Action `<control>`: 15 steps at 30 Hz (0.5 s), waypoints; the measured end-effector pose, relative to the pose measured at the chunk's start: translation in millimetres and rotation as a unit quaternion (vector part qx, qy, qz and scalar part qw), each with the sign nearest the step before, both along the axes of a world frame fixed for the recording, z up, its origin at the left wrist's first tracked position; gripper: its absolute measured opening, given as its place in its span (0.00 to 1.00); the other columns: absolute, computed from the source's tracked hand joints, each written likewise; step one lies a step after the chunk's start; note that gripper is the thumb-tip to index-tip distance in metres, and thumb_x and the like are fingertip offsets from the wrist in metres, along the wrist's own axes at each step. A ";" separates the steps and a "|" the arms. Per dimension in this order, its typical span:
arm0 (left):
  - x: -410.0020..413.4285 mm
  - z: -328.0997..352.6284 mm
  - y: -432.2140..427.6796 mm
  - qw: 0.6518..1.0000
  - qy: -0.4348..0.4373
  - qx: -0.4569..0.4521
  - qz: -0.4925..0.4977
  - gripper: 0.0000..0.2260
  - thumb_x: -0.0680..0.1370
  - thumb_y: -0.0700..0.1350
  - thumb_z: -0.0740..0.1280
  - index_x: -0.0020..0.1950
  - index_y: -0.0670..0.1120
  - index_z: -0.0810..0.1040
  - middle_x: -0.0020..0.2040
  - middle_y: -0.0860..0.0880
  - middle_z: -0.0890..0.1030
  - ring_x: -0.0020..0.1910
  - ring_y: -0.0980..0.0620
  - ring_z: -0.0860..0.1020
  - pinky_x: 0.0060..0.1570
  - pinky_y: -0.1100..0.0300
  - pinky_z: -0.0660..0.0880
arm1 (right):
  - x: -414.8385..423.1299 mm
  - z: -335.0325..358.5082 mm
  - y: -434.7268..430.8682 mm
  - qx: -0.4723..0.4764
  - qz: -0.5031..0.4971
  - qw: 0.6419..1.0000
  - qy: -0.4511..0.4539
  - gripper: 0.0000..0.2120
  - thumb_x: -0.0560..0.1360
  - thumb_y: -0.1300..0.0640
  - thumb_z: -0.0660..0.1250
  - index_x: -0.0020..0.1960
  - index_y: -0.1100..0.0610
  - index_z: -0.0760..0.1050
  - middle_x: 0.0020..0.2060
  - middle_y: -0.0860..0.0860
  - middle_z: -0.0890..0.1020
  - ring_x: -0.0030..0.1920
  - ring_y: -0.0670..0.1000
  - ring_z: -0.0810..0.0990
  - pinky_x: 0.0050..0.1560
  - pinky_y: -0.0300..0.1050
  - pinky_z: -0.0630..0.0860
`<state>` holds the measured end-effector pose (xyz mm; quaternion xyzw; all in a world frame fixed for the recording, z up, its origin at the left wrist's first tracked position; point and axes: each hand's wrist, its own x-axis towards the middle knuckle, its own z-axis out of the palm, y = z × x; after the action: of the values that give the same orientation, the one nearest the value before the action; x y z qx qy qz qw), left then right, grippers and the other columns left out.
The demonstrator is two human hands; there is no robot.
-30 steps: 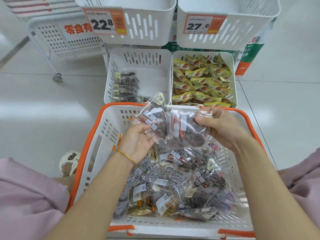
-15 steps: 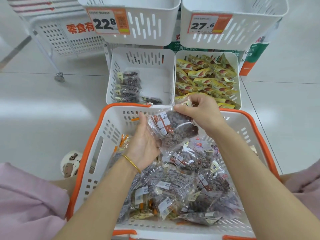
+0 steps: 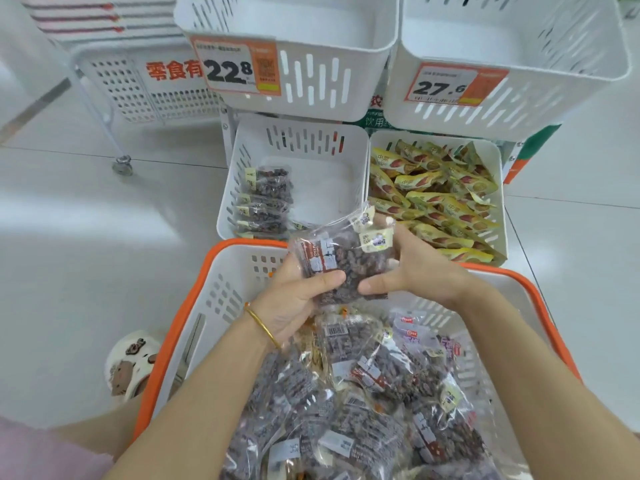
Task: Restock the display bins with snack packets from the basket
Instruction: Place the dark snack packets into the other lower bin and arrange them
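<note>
1. Left hand [image 3: 291, 303] and right hand [image 3: 422, 271] both grasp crinkled clear-plastic packets of dark snacks [image 3: 341, 261].
2. Packets held over the 12 o'clock edge of the orange-rimmed white slotted plastic basket [image 3: 207, 323].

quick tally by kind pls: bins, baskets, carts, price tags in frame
White bins: 4
Orange-rimmed basket: 1
Wheeled cart: 1
Price tags: 2
Total: 8
</note>
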<state>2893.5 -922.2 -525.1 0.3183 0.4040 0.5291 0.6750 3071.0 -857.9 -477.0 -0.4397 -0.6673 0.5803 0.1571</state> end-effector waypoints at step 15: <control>-92.1 -26.6 68.6 0.730 0.665 0.058 0.146 0.19 0.76 0.44 0.67 0.66 0.45 0.71 0.65 0.46 0.72 0.66 0.47 0.65 0.66 0.59 0.59 | -89.9 2.6 113.9 0.450 -0.045 0.839 -0.303 0.26 0.68 0.58 0.74 0.62 0.55 0.67 0.57 0.53 0.73 0.54 0.58 0.74 0.41 0.49 0.71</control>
<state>2801.4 -853.6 -551.6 0.5643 0.7597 0.2964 0.1288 2981.0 -744.0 -474.5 -0.5040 -0.8488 0.0459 0.1534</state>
